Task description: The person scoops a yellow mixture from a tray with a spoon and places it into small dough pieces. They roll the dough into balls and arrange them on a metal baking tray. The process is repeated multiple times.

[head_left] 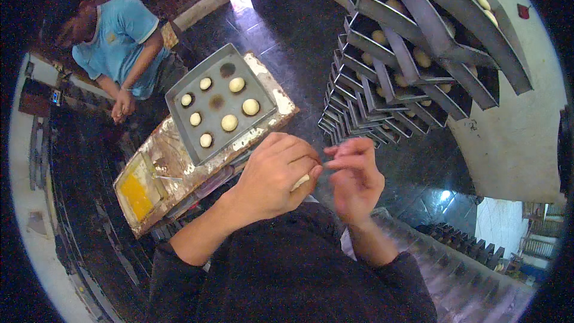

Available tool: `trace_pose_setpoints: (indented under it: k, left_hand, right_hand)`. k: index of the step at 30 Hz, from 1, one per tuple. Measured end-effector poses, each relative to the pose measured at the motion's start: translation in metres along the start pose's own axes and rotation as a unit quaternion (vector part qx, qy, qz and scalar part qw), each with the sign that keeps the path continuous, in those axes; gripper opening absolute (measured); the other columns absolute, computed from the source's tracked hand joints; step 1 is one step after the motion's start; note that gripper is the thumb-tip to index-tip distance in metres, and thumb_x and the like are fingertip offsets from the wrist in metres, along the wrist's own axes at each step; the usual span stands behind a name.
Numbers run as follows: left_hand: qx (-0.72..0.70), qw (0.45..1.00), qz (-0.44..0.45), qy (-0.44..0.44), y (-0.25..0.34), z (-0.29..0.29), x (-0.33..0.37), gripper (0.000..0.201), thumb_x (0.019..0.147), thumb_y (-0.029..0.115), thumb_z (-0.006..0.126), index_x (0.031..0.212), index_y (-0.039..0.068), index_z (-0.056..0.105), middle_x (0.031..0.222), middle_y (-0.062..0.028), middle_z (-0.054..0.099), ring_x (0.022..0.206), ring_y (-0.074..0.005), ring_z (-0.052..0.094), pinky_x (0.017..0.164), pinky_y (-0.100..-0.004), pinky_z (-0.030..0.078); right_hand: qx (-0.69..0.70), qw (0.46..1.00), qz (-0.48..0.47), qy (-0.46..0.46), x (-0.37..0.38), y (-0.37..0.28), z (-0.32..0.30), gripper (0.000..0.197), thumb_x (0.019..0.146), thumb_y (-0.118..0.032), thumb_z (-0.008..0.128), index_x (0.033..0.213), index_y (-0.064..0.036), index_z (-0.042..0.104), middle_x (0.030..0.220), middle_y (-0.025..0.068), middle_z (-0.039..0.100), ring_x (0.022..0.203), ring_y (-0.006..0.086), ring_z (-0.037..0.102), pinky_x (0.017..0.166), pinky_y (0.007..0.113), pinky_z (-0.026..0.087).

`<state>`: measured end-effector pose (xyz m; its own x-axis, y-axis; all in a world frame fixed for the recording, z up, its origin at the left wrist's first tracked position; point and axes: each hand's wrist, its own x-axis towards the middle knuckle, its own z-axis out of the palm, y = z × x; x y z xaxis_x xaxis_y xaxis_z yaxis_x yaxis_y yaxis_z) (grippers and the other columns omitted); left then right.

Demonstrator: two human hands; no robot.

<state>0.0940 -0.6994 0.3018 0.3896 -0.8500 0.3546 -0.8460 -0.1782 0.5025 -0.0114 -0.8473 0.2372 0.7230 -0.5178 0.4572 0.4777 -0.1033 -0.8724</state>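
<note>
My left hand (280,171) is closed round a piece of pale dough (301,182), which shows only partly between thumb and fingers. Close to its right, my right hand (356,179) is slightly blurred, with bent fingers held apart and pointing at the left hand's fingertips. I see nothing in it. Beyond my left hand, a square grey metal baking tray (179,121) rests on a worn table. On the tray lie several round dough balls (229,122), the smaller ones toward its left side, along with dark round marks.
The worn tabletop (165,149) also bears a shallow container with a yellow patch (135,194). At the right stands a tall stack of metal trays (382,60) holding dough balls. A person in a blue shirt (119,36) works beyond the table, hands together.
</note>
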Motion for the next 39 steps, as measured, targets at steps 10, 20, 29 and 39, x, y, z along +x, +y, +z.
trace_pose_setpoints:
  k: [10,20,29,39]
  left_hand:
    - [-0.174,0.983,0.009,0.062,0.009,0.004,0.026,0.045,0.103,0.042,0.05,0.124,0.011,0.074,0.156,-0.0149,0.047,0.152,-0.0434,0.028,0.122,-0.0593,0.017]
    - [-0.188,0.965,0.098,0.153,-0.016,-0.054,-0.019,0.094,0.088,0.051,0.072,0.158,0.002,0.032,0.165,-0.0302,0.016,0.154,-0.0429,0.019,0.123,-0.0556,0.018]
    - [-0.216,0.939,0.093,0.25,-0.054,-0.108,-0.127,0.027,0.079,0.004,0.084,0.106,0.008,0.08,0.092,-0.0064,0.071,0.075,-0.0181,0.069,0.063,-0.0289,0.055]
    - [-0.247,0.929,0.109,0.252,-0.075,-0.124,-0.163,0.029,0.077,0.001,0.082,0.105,0.01,0.08,0.091,-0.0054,0.069,0.075,-0.0198,0.068,0.066,-0.0318,0.057]
  right_hand:
    - [0.281,0.943,0.18,-0.018,-0.025,0.007,0.038,0.075,0.099,-0.056,0.061,0.146,0.0002,0.044,0.139,0.0128,0.053,0.134,0.0229,0.048,0.107,0.039,0.045]
    - [0.322,0.931,-0.051,0.163,0.001,-0.044,0.147,0.034,0.11,-0.023,0.045,0.128,0.0054,0.052,0.15,0.0329,0.044,0.145,0.0515,0.038,0.12,0.06,0.034]
    - [0.164,0.981,-0.038,0.096,-0.032,-0.048,0.232,0.028,0.108,-0.019,0.049,0.113,0.0062,0.059,0.133,0.028,0.058,0.132,0.0454,0.055,0.114,0.055,0.045]
    - [0.269,0.948,0.157,0.069,-0.046,-0.056,0.269,0.034,0.108,-0.025,0.052,0.114,0.0067,0.062,0.126,0.0251,0.064,0.127,0.0406,0.061,0.112,0.054,0.047]
